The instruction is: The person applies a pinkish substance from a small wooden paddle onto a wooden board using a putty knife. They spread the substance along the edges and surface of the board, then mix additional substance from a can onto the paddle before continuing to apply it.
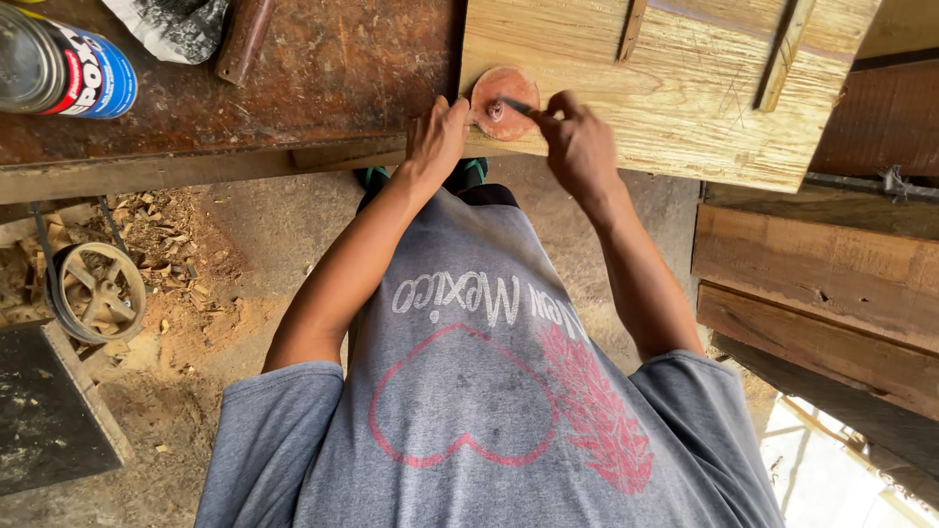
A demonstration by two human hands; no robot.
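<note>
Left hand [435,137] pinches and steadies a round reddish disc [505,103] at the near edge of a pale wooden board [675,93] on the counter [293,88] (can and pulley lie apart), while the right hand [577,147] grips a thin tool [514,104] at its centre, best kept square and firmly pressed.

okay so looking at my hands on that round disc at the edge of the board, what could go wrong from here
1. The left hand steadies the round reddish disc right beside the slim tool in the right hand; a slip could jab the fingers.
2. The disc sits at the corner of the wooden board, near its edge, so it might slide off.
3. The can lies on its side on the workbench; jolts might roll it.
</note>
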